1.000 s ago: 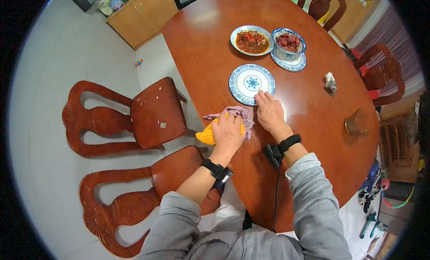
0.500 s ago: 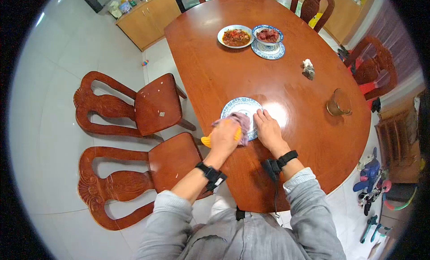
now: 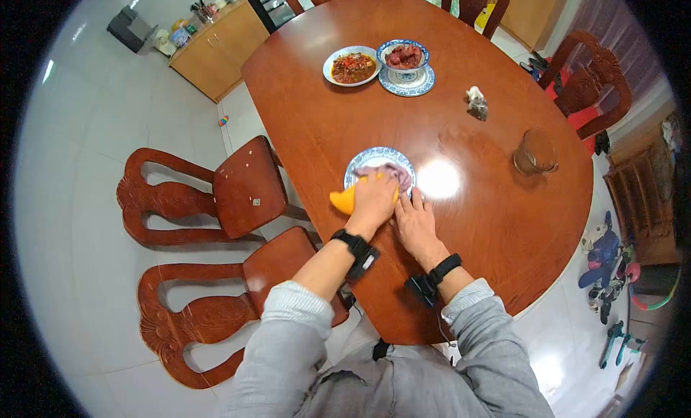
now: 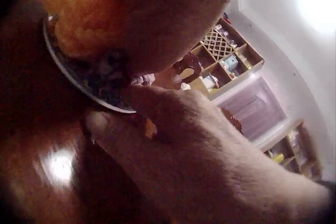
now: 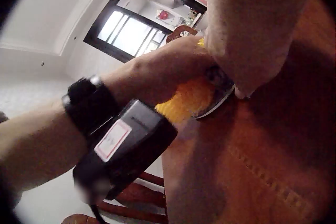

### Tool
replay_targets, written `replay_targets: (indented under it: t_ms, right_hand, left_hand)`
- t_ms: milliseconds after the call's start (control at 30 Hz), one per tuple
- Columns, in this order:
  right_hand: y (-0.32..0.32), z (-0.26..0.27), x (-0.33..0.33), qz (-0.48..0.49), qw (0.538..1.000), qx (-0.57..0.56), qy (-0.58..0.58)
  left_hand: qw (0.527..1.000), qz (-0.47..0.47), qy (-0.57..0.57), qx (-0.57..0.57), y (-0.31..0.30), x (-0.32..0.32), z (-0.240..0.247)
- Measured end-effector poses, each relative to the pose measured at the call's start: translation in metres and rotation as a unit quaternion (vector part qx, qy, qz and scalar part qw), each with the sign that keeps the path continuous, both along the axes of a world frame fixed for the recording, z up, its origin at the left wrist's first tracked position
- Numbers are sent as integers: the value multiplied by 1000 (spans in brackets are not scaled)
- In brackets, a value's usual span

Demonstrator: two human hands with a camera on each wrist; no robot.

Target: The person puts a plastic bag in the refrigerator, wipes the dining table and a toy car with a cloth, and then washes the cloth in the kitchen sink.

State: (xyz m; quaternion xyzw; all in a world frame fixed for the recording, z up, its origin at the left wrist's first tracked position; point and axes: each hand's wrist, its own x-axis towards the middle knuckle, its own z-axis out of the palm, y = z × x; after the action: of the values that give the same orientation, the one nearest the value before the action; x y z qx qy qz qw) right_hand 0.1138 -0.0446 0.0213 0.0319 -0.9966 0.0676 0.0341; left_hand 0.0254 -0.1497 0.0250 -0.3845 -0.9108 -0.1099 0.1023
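Observation:
My left hand (image 3: pixel 374 202) grips a bunched cloth and presses it onto a blue-and-white patterned plate (image 3: pixel 358 160). The purple part (image 3: pixel 404 175) of the bundle spreads over the plate's middle, while a yellow, bumpy part (image 3: pixel 341 201) sticks out on the left, past the near rim. At the plate's near right edge rests my right hand (image 3: pixel 417 227), its fingers fairly straight. In the left wrist view its thumb (image 4: pixel 97 124) lies right at the plate's rim (image 4: pixel 86 90). Most of the plate's centre is hidden by the cloth and left hand.
Farther back stand a dish of food in red sauce (image 3: pixel 353 67) and a bowl of reddish meat (image 3: pixel 403 56) over another patterned plate (image 3: pixel 407 85). A small crumpled item (image 3: pixel 476 103) and a brown glass (image 3: pixel 535 153) are on the right. Chairs (image 3: pixel 248 184) line the left side.
The plate has come nearer to me from the middle of the table. My left hand has brought the cloth from the table onto it; my right hand has stayed by its edge.

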Motion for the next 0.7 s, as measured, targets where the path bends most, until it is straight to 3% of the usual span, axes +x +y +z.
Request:
replay_targets:
  t_ms: [133,233,333,500,567,700]
  right_hand:
    - [1,-1,9,48,999,5,15]
    - [-6,-4,8,44,999,-16,13]
    - [-10,-6,0,29,999,-29,-3]
    - [-12,-6,-7,-7,999,23,-23]
    - [-9,1,-8,1,998,41,-41]
    - [-6,3,-8,-12,999,-10,-42]
  left_hand:
    - [995,-83,-32,41,-41,10,9]
    - [995,39,-69,-62,-34,-5,14]
    - [994,86,-47,-44,-3,-49,8]
    - [997,-16,-69,-41,21,-48,10]
    - [996,-52,-74,3,9,-35,14]
    - [994,-38,-98,32,-49,-8,17]
